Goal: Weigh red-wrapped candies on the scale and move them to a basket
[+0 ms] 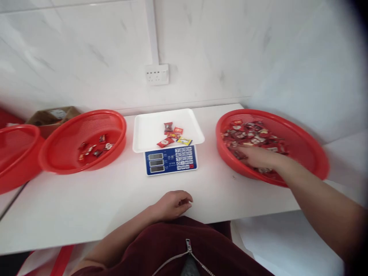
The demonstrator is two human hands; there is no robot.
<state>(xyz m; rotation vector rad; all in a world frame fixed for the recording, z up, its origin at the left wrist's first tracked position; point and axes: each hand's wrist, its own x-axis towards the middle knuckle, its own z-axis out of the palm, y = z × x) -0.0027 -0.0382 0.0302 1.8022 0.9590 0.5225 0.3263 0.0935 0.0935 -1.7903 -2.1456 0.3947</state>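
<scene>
Three red baskets (pixel 17 128) (pixel 86 113) (pixel 304 143), one scale (pixel 171 159) and one cardboard box (pixel 51 115) are standing; five wrapped candies (pixel 165 142) are lying on the scale.

Right hand (pixel 260 158) outstretched, left hand (pixel 172 204) curled

White table (pixel 94 207) — scale (pixel 170 159) centred; left basket (pixel 120 141), right basket (pixel 304 140) flanking; cardboard box (pixel 47 116) behind.

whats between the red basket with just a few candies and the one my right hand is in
In the head view, a blue scale sits between them on the white table, its white tray holding a few wrapped candies.
</scene>
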